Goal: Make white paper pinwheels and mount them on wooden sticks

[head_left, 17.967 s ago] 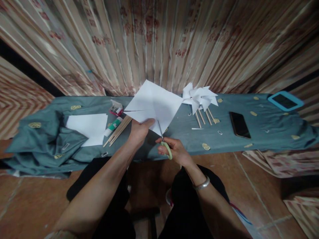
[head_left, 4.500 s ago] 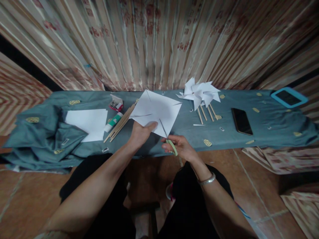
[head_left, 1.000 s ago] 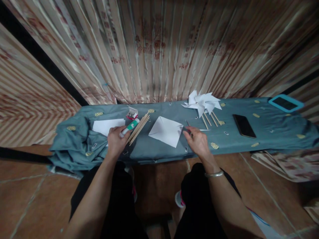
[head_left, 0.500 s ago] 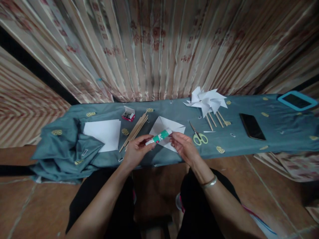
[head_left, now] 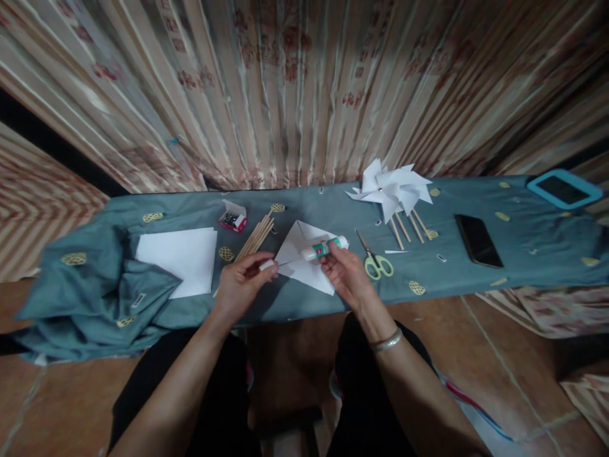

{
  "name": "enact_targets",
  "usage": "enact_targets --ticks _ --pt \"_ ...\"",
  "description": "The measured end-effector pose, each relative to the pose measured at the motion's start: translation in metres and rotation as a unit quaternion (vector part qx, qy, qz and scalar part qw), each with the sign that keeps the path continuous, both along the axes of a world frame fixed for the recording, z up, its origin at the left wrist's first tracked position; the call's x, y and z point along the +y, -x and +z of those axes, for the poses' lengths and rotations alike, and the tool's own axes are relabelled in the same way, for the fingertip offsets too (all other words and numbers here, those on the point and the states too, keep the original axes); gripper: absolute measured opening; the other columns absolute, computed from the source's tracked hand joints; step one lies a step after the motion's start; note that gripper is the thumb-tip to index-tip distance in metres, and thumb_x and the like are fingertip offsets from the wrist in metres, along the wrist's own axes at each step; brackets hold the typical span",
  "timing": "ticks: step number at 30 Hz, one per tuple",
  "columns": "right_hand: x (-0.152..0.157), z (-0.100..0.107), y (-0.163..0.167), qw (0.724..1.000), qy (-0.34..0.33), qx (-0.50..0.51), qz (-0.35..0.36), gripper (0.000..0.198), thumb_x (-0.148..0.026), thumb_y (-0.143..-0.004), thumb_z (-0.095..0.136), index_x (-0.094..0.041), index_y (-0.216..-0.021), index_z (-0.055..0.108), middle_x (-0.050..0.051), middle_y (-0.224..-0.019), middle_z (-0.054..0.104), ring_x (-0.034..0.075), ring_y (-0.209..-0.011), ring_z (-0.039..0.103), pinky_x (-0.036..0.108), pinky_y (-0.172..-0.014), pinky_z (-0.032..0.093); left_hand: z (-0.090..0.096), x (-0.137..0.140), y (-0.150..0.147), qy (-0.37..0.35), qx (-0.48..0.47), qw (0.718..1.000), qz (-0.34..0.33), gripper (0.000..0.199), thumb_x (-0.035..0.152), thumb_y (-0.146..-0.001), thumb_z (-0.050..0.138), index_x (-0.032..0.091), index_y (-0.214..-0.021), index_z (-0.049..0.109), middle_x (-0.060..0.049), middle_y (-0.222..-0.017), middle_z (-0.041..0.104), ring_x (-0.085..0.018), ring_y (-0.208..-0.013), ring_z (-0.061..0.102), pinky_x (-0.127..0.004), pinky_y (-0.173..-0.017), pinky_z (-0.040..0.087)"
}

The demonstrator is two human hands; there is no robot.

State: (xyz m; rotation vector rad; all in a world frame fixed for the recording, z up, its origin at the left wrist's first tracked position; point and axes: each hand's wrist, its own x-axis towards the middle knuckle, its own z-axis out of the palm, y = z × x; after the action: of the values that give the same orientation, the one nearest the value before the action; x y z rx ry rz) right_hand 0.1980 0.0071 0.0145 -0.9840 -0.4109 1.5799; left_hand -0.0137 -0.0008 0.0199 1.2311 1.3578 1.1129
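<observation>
My right hand (head_left: 351, 274) is closed around a green and white glue stick (head_left: 316, 250), tilted above the table. Pinched in the fingers of my left hand (head_left: 240, 282) is a small white cap (head_left: 267, 264), apart from the stick. Below and between both hands lies a white paper square (head_left: 304, 277) with cut or fold lines running in from its corners; the glue stick and right hand cover part of it. Thin wooden sticks (head_left: 257, 236) lie in a bundle just beyond my left hand. Green-handled scissors (head_left: 379, 266) rest right of my right hand.
White sheets (head_left: 178, 257) lie at left beside bunched cloth (head_left: 95, 285). A small red box (head_left: 233, 219) of metal pins stands open behind them. Paper pinwheels (head_left: 394, 190) on sticks, a black phone (head_left: 478, 241) and a blue-framed tablet (head_left: 564, 189) are at right.
The cap has come off the glue stick. My left hand has moved left with the cap, while the stick is now in my right hand alone. The view has shifted slightly.
</observation>
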Motion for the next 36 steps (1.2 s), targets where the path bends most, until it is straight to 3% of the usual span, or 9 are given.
enact_targets --ticks 3,8,11,14,17,19,23,26,36 --pt "0.001 -0.002 -0.013 1.000 0.011 -0.006 -0.005 0.036 -0.041 -0.058 0.089 -0.020 -0.073 0.064 -0.002 -0.067 0.069 0.009 -0.057 0.062 0.017 -0.046 0.048 -0.004 0.014 0.034 -0.068 0.159 0.982 0.080 0.039 0.046 -0.064 0.075 0.019 -0.092 0.075 -0.003 -0.081 0.075 -0.018 -0.066 0.066 -0.027 -0.066 0.053" --pt "0.002 -0.008 -0.026 0.999 -0.008 -0.035 0.025 0.034 -0.044 -0.067 0.084 -0.021 -0.081 0.064 -0.002 -0.070 0.070 0.010 -0.057 0.063 0.018 -0.049 0.051 -0.021 0.041 0.071 -0.106 0.377 0.918 0.066 0.032 0.039 -0.073 0.063 0.022 -0.098 0.075 -0.006 -0.101 0.075 -0.024 -0.085 0.068 -0.034 -0.085 0.053" --pt "0.003 -0.011 -0.029 0.999 -0.011 -0.020 0.040 0.033 -0.047 -0.070 0.081 -0.022 -0.083 0.064 -0.003 -0.068 0.069 0.009 -0.056 0.062 0.017 -0.049 0.051 -0.026 0.046 0.076 -0.120 0.432 0.893 0.040 0.038 0.040 -0.076 0.061 0.021 -0.107 0.072 -0.010 -0.117 0.070 -0.029 -0.103 0.066 -0.039 -0.095 0.050" --pt "0.004 -0.011 -0.030 0.998 -0.002 0.008 0.055 0.030 -0.046 -0.073 0.079 -0.022 -0.083 0.065 -0.003 -0.066 0.068 0.008 -0.055 0.059 0.016 -0.048 0.050 -0.017 0.039 0.077 -0.146 0.448 0.881 0.043 0.047 0.046 -0.081 0.059 0.020 -0.120 0.066 -0.011 -0.126 0.064 -0.029 -0.101 0.066 -0.041 -0.096 0.050" --pt "0.002 -0.006 -0.029 0.998 0.011 0.044 0.051 0.027 -0.042 -0.073 0.079 -0.021 -0.082 0.067 -0.003 -0.067 0.067 0.007 -0.054 0.057 0.016 -0.049 0.050 -0.001 0.026 0.065 -0.189 0.452 0.869 0.068 0.045 0.044 -0.088 0.055 0.019 -0.124 0.064 -0.011 -0.130 0.061 -0.023 -0.084 0.067 -0.041 -0.091 0.053" --pt "0.002 -0.002 -0.028 0.997 0.008 0.053 0.052 0.026 -0.040 -0.072 0.081 -0.020 -0.080 0.067 -0.003 -0.066 0.066 0.007 -0.054 0.056 0.016 -0.051 0.051 0.004 0.016 0.043 -0.261 0.420 0.868 0.046 0.034 0.038 -0.093 0.051 0.019 -0.115 0.068 -0.010 -0.120 0.065 -0.024 -0.094 0.066 -0.038 -0.093 0.053" --pt "0.003 0.002 -0.031 0.999 -0.026 -0.014 0.022 0.028 -0.041 -0.069 0.083 -0.021 -0.077 0.064 -0.004 -0.066 0.066 0.006 -0.054 0.057 0.015 -0.050 0.050 -0.010 -0.001 -0.020 -0.321 0.378 0.855 -0.156 0.032 0.030 -0.093 0.053 0.019 -0.121 0.064 -0.014 -0.136 0.058 -0.030 -0.132 0.048 -0.049 -0.108 0.043" --pt "0.005 0.003 -0.037 0.991 -0.052 -0.119 -0.038 0.030 -0.043 -0.068 0.083 -0.021 -0.080 0.066 -0.004 -0.070 0.068 0.006 -0.056 0.058 0.016 -0.048 0.048 -0.026 -0.011 -0.052 -0.304 0.397 0.840 -0.211 0.048 0.035 -0.088 0.064 0.023 -0.134 0.056 -0.018 -0.152 0.040 -0.038 -0.145 0.027 -0.062 -0.111 0.031" --pt "0.016 -0.011 -0.029 0.948 -0.117 -0.296 -0.025 0.030 -0.042 -0.067 0.082 -0.022 -0.086 0.068 -0.001 -0.078 0.069 0.012 -0.065 0.060 0.027 -0.063 0.051 -0.032 -0.015 -0.057 -0.275 0.455 0.814 -0.233 0.048 0.042 -0.085 0.067 0.025 -0.130 0.060 -0.020 -0.147 0.045 -0.044 -0.142 0.032 -0.066 -0.110 0.029"
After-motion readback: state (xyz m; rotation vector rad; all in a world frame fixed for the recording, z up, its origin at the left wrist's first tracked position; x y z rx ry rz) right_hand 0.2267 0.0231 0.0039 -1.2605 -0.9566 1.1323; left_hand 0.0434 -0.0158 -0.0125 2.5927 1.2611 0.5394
